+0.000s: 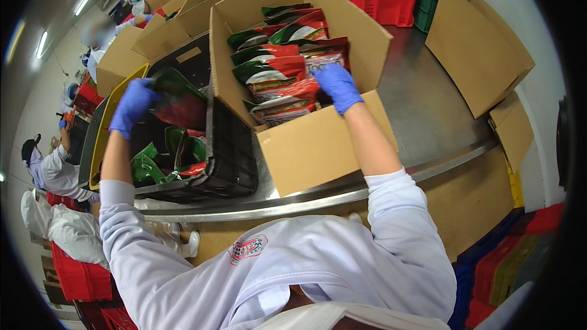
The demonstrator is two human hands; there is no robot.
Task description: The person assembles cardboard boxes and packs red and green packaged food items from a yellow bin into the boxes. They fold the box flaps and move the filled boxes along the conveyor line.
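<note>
The dark pouch [180,99] at my left fingers [145,90] is blurred; my right fingers [330,76] seem to hide part of a packed pouch [320,57].

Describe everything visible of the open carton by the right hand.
The carton is plain brown, seemingly cardboard, its open top facing up. The near flap folds outward; the other sides rise around two rows of red, green and white pouches. It sits on the metal table, right of the black crate; whether they touch is unclear. The right hand reaches in.
</note>
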